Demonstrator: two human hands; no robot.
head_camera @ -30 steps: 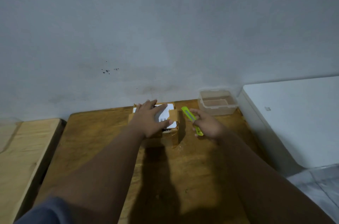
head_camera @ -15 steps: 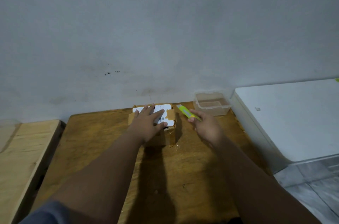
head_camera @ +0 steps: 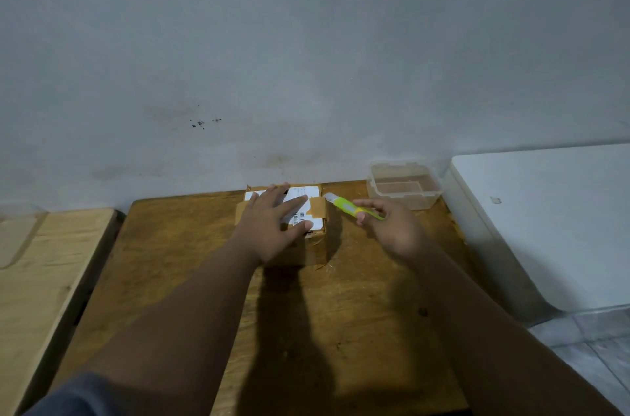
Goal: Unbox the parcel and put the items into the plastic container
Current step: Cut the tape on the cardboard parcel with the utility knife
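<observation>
A small brown cardboard parcel (head_camera: 317, 211) with a white shipping label and tape stands near the far edge of the wooden table (head_camera: 358, 313). My left hand (head_camera: 272, 224) lies flat on its top, fingers spread. Just right of the parcel, my right hand (head_camera: 392, 228) pinches a yellow-green box cutter (head_camera: 346, 206) whose tip points at the parcel's upper right corner. The clear plastic container (head_camera: 405, 189) stands against the wall to the right, with nothing visible inside it.
A white appliance or cabinet (head_camera: 545, 218) borders the table on the right. A lighter wooden surface (head_camera: 41, 279) lies to the left across a dark gap. A grey wall rises right behind the table. Tiled floor shows at the bottom right.
My right hand has turned the cutter from upright to pointing left and moved it closer to the parcel's upper right corner. My left hand has stayed on the parcel.
</observation>
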